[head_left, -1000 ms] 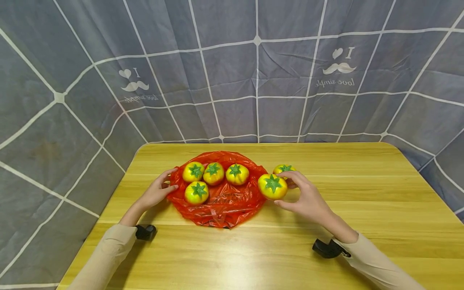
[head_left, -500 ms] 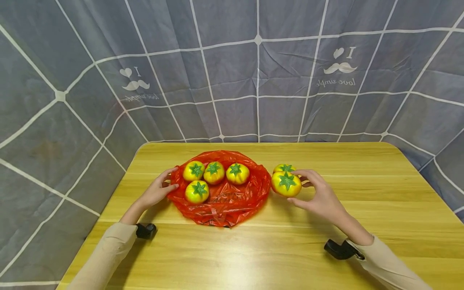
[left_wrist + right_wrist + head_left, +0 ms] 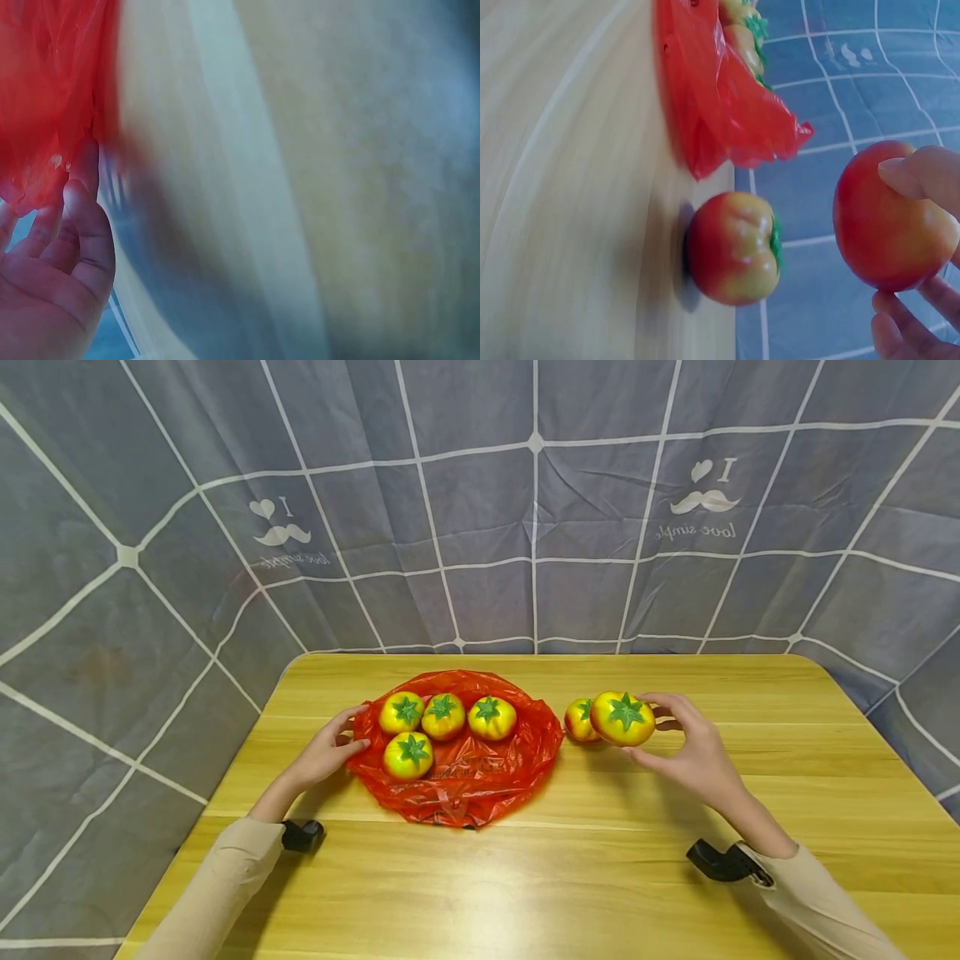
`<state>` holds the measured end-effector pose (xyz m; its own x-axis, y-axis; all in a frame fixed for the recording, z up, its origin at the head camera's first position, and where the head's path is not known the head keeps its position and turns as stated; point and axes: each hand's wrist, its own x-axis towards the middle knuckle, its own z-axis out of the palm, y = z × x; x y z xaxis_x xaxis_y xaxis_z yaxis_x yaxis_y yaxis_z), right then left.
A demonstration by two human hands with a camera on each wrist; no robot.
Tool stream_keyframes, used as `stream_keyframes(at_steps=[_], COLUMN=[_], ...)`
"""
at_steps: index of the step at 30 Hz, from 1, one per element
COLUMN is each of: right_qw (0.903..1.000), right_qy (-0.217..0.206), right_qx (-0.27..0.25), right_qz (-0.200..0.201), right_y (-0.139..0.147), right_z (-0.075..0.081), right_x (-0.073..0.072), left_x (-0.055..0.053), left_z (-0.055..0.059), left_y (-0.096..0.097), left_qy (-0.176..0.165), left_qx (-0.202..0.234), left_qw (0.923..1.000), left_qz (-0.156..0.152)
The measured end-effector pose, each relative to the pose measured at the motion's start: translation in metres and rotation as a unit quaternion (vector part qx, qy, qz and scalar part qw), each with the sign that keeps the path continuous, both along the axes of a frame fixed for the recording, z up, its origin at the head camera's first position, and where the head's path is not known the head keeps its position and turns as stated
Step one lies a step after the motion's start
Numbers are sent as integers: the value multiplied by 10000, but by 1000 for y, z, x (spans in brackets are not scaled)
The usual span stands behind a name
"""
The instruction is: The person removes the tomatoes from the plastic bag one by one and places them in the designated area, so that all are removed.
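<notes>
My right hand (image 3: 703,762) holds a yellow and red tomato (image 3: 622,718) with a green star-shaped top, thumb on one side and fingers on the other. In the right wrist view the held tomato (image 3: 889,217) is raised off the table. A second tomato (image 3: 581,720) stands on the table just left of it, partly overlapped in the head view. My left hand (image 3: 322,757) pinches the left edge of a red plastic bag (image 3: 480,785); the bag's crinkled edge (image 3: 52,97) lies at the fingertips in the left wrist view. Several tomatoes (image 3: 491,718) sit on the spread bag.
The wooden table (image 3: 525,885) reaches back to a grey curtain (image 3: 480,527) with white lines, which also hangs at both sides. Black wrist cameras (image 3: 303,837) are strapped to both sleeves.
My right hand has carried its tomato away from the bag's right edge, rightward and slightly up, passing in front of the standing tomato. The left hand has stayed at the bag.
</notes>
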<state>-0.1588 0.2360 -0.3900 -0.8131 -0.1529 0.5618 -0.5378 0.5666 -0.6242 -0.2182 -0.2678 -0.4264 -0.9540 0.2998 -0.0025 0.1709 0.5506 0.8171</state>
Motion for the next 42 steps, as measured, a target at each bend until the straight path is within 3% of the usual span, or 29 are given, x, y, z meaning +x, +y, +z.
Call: stream_keyframes(at_steps=[18, 42], right_qw=[9994, 9958], right_qy=[41, -501], right_qx=[-40, 375], right_qz=[-331, -674], right_y=[22, 46], right_z=[-7, -28], right_x=[-5, -9], left_x=[1, 2], left_z=[1, -2], left_y=[-1, -2], left_qy=[-49, -49], left_qx=[73, 24], left_qw=[10000, 10000], left_qz=[-24, 37])
